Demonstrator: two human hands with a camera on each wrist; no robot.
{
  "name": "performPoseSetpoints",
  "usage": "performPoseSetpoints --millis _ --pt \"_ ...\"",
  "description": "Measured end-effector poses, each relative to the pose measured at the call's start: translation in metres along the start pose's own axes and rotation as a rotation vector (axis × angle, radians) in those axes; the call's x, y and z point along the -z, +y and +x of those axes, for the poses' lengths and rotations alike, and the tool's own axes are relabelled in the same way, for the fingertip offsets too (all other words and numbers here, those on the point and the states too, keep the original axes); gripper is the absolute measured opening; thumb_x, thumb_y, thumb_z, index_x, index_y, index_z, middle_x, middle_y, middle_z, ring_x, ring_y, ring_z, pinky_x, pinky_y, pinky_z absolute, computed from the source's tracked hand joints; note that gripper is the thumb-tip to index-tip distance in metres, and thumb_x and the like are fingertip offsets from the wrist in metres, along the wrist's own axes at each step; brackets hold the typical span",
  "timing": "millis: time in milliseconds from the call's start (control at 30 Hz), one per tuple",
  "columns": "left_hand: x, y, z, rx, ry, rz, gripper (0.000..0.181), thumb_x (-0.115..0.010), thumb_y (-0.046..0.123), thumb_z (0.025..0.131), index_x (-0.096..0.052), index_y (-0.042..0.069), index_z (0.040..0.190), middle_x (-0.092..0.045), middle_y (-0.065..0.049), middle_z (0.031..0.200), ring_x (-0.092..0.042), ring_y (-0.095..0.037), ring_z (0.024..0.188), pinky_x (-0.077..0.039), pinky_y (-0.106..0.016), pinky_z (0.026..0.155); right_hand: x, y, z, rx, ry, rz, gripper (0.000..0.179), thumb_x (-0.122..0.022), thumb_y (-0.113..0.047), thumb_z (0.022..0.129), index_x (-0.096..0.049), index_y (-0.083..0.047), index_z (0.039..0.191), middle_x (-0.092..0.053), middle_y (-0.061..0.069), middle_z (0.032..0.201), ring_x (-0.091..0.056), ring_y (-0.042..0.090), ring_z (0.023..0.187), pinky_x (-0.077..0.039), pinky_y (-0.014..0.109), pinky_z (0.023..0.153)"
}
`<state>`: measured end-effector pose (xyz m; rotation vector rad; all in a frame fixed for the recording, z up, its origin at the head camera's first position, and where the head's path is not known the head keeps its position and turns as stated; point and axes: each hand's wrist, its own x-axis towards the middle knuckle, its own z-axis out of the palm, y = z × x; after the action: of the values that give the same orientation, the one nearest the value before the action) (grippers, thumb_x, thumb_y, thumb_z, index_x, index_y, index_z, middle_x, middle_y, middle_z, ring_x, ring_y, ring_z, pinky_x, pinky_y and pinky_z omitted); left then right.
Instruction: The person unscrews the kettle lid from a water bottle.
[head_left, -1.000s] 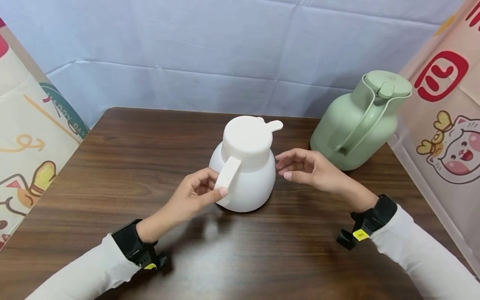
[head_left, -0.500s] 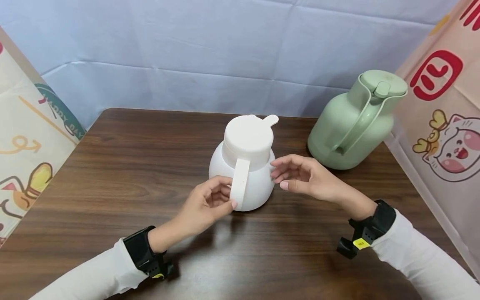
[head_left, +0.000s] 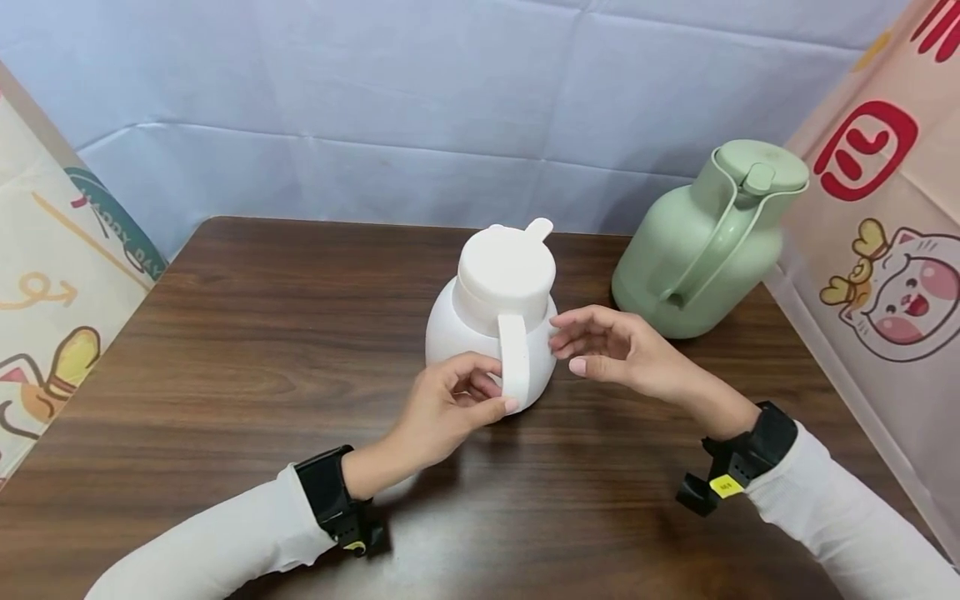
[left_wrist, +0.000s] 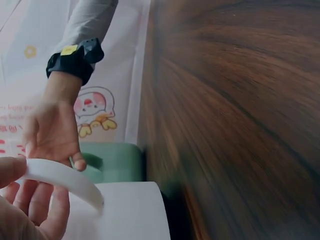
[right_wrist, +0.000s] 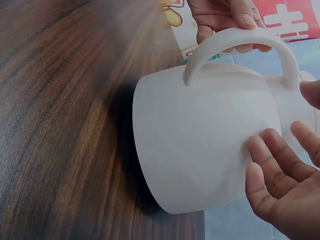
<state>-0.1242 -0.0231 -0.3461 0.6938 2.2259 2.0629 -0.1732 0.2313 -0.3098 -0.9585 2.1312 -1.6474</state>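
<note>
A white thermal jug (head_left: 453, 325) stands on the brown wooden table (head_left: 300, 333). Its handle (head_left: 514, 358) faces the near side, and a small tab (head_left: 539, 228) sticks out from the far right of its lid (head_left: 506, 262). My left hand (head_left: 453, 400) pinches the handle between thumb and fingers; the left wrist view also shows this hand (left_wrist: 37, 207) on the curved grip. My right hand (head_left: 626, 346) is beside the jug's right side with loosely bent fingers. In the right wrist view those fingers (right_wrist: 274, 165) lie close against the jug body; whether they touch it I cannot tell.
A green thermal jug (head_left: 678, 250) stands at the table's back right, its handle toward me. Pale blue cloth (head_left: 337, 108) hangs behind the table. Printed cloths hang at the left (head_left: 45, 317) and the right (head_left: 892, 258).
The white jug has turned counterclockwise seen from above, its handle swinging from front left to front right. My left hand has moved right with the handle; my right hand has stayed near the jug's side.
</note>
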Motion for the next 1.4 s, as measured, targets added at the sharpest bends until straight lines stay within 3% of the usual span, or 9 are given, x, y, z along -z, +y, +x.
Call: performPoseSetpoints --millis 300,500,767,967,1167,1300,1400 --pt "-0.021 -0.001 0.007 0.045 0.016 -0.014 0.018 -0.078 0.005 0.074 -0.065 0.003 0.087 -0.067 -0.002 0.072 -0.060 -0.010 0.062 -0.048 -0.024 0.056 0.010 0.001 0.001 -0.021 0.056 -0.014 0.040 -0.058 0.008 0.086 -0.046 0.011 0.124 -0.054 0.027 0.107 -0.057 0.036 0.098 -0.049 0.034 0.080" --pt "-0.038 -0.002 0.010 0.031 0.042 -0.029 0.016 -0.076 0.005 0.075 -0.067 0.005 0.088 -0.066 0.001 0.073 -0.060 -0.008 0.067 -0.050 -0.027 0.063 0.016 0.004 -0.001 -0.051 0.111 0.001 0.034 -0.057 0.007 0.087 -0.053 0.004 0.121 -0.055 0.025 0.107 -0.058 0.033 0.099 -0.047 0.032 0.081" --pt "-0.039 -0.001 0.011 0.032 0.042 -0.039 0.018 -0.076 0.003 0.075 -0.065 0.004 0.089 -0.065 0.000 0.074 -0.061 -0.008 0.070 -0.050 -0.027 0.066 0.015 0.006 -0.002 -0.012 0.083 0.017 0.036 -0.056 0.007 0.087 -0.054 0.000 0.122 -0.054 0.026 0.108 -0.058 0.035 0.099 -0.047 0.031 0.082" --pt "-0.019 0.005 0.002 0.054 -0.015 0.006 0.035 -0.076 0.010 0.074 -0.059 0.004 0.104 -0.061 -0.007 0.081 -0.060 -0.015 0.073 -0.052 -0.029 0.066 0.002 0.001 -0.007 0.026 0.102 0.043 0.046 -0.054 0.008 0.088 -0.046 -0.005 0.131 -0.053 0.024 0.113 -0.055 0.033 0.104 -0.047 0.030 0.081" --pt "0.022 0.010 -0.012 -0.083 -0.097 0.145 0.038 -0.075 0.013 0.074 -0.060 0.007 0.108 -0.061 -0.010 0.090 -0.060 -0.024 0.081 -0.052 -0.030 0.068 -0.020 -0.003 -0.016 -0.001 0.176 0.074 0.038 -0.050 0.003 0.091 -0.046 -0.002 0.129 -0.056 0.016 0.112 -0.055 0.025 0.103 -0.047 0.030 0.082" --pt "0.043 0.008 -0.016 -0.150 -0.091 0.267 0.038 -0.075 0.014 0.074 -0.060 0.011 0.109 -0.062 -0.003 0.093 -0.059 -0.015 0.085 -0.051 -0.031 0.071 -0.029 -0.003 -0.016 -0.037 0.214 0.096 0.032 -0.049 0.000 0.091 -0.049 0.000 0.123 -0.059 0.014 0.108 -0.057 0.021 0.098 -0.048 0.030 0.081" --pt "0.053 0.006 -0.018 -0.161 -0.094 0.338 0.038 -0.075 0.017 0.074 -0.061 0.013 0.109 -0.061 0.004 0.095 -0.058 -0.010 0.086 -0.050 -0.032 0.072 -0.036 -0.001 -0.013 -0.031 0.213 0.151 0.028 -0.048 0.000 0.091 -0.051 -0.001 0.119 -0.060 0.014 0.104 -0.058 0.020 0.095 -0.048 0.031 0.081"
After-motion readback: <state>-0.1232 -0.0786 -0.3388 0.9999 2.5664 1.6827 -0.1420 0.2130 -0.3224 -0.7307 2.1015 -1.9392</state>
